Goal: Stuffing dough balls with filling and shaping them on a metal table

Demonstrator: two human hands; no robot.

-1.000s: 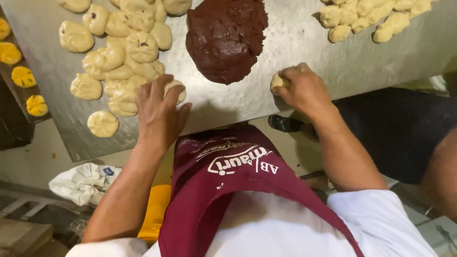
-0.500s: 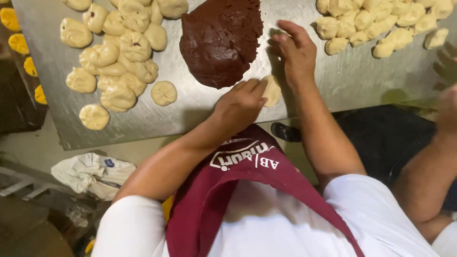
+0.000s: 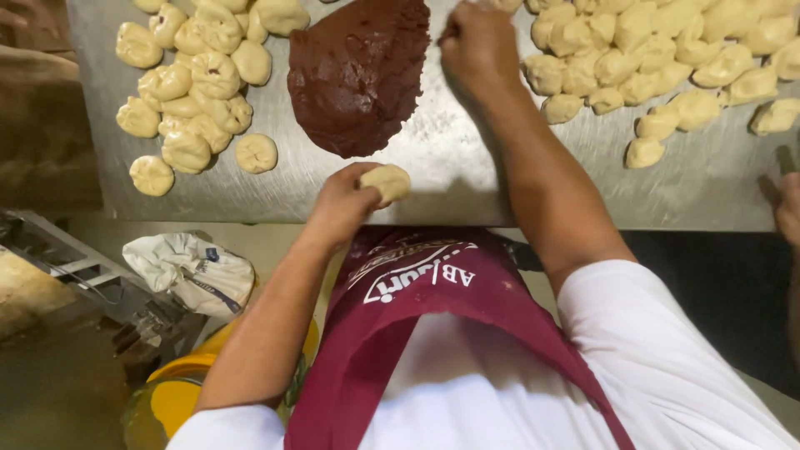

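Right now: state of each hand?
Left hand: closed around a pale dough piece.
Right hand: closed, fingers at the brown dough mass; cannot tell if it holds any.

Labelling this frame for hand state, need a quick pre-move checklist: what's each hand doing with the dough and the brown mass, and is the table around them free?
1. Left hand has a pale round dough piece in its grip at the near table edge: ok.
2. Right hand reaches the dark brown paste mound at its far right edge: ok.
3. Right hand already holds paste: cannot tell, fingers hidden.
4. Bare patch of steel table between the hands: ok.
5. Formed pale balls lie apart from the mound: ok.
6. Another person's hand at the right table edge, apart from both hands: ok.
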